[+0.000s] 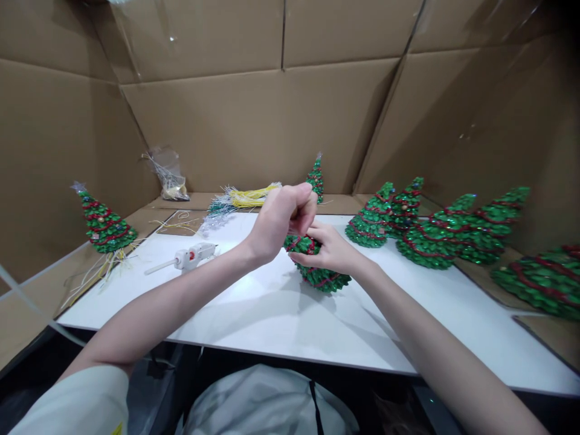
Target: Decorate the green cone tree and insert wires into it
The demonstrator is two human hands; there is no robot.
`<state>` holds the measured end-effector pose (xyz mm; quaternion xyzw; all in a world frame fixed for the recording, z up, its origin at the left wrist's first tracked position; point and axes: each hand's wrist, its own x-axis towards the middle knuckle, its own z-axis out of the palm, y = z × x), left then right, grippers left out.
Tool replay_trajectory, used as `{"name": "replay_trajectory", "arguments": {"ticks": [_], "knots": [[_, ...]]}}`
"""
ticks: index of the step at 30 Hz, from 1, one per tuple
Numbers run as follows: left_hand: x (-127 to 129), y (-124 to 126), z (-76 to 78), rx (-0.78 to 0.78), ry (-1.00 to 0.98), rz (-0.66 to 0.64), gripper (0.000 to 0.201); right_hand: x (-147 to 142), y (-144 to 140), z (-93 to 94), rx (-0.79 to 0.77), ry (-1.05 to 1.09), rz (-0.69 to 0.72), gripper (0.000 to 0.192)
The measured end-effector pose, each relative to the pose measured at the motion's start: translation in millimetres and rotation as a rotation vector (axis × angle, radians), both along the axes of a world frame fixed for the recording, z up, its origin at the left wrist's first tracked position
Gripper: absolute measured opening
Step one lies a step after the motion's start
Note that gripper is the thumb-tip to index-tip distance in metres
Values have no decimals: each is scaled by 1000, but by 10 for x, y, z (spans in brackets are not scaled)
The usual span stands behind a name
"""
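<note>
A small green Christmas tree (324, 277) with a red garland is on the white board in front of me. My right hand (330, 249) grips it from the right side, the fingers wrapped around its upper part. Directly above the tree's top, my left hand (286, 216) is raised with its fingers curled together in a pinch. What those fingers hold, if anything, is hidden. The tip of the tree is covered by both hands.
On the left lie a white glue gun (193, 256) and a finished tree (102, 223) over loose wires. Yellow wire bundles (254, 197) and a plastic bag (170, 176) are at the back. Several trees (437, 235) line the right, and cardboard walls (235, 127) enclose the white board (254, 320).
</note>
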<state>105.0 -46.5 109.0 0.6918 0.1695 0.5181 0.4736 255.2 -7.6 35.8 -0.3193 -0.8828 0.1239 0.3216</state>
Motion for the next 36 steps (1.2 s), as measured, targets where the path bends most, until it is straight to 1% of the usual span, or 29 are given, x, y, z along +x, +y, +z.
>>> {"name": "replay_trajectory", "arguments": {"ticks": [3,6,8,10,15,17,19,23,25,27,33,36], "knots": [[10,-4,-14,23,19,27,50,-6,-14,1,-1,4,-7,24],[29,-16,-30,22,33,37,49,-7,-27,-2,-8,-6,-17,27],[39,-37,-15,18,49,49,50,-7,-30,0,-18,-10,-27,28],[36,-75,49,37,49,71,53,-9,-30,6,-20,-9,-34,28],[-27,-211,323,158,-27,75,58,-21,-35,31,8,-26,-6,26],[-45,-233,356,151,-19,72,58,-24,-40,32,10,-29,-2,26],[-45,-217,312,130,-6,66,58,-23,-40,24,14,-16,-6,25],[-14,-128,136,96,36,77,58,-16,-31,-1,12,0,-5,24],[0,-92,79,79,57,78,57,-15,-25,-9,2,-3,-7,25],[9,-74,60,68,61,70,56,-16,-20,-12,-7,-6,-13,27],[40,-88,92,76,71,67,60,-8,-27,-8,-10,-10,-11,26],[41,-85,80,78,79,53,59,-2,-34,-4,-17,-3,-11,26]]}}
